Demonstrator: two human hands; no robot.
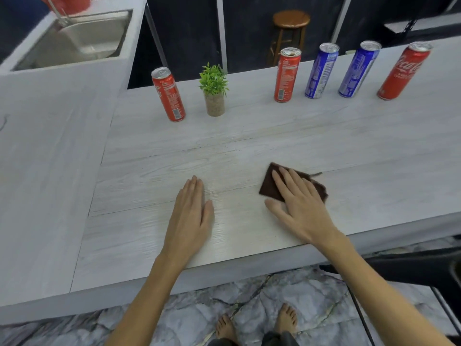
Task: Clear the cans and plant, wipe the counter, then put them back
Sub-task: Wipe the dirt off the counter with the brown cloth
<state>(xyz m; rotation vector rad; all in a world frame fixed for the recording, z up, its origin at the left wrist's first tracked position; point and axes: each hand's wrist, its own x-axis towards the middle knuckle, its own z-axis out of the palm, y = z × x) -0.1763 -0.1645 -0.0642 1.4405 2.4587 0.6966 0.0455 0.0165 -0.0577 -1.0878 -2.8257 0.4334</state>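
We have the right hand (303, 203) laid flat on a dark brown cloth (270, 186), fingers straight and spread, thumb off its near edge onto the counter (249, 136). Nothing is gripped; the palm presses the cloth down, which suits wiping. The left hand (190, 216) lies flat and bare on the counter, fingers together, holding nothing — likely bracing us as we lean.

Five cans and the plant stand in a row along the far edge, well apart from the cloth. Left to right: a red can (169, 94), the small potted plant (214, 89), a second red can (287, 75), two blue cans (321, 71) (359, 69), and a red Coca-Cola can (404, 71). We judge they sit back there to leave the near strip free for the cloth; whether this is their cleared spot or their home spot we cannot tell.

Materials: the counter is pale, whitewashed wood-grain in long planks, matte with a faint sheen near the hands. The cloth looks thin, folded to a rough rectangle, one corner frayed. The cans are tall, slim, glossy cylinders with silver tops. The plant has stiff bright-green leaves in a speckled beige cylindrical pot. A steel sink (82, 38) is set in the raised block at the far left.
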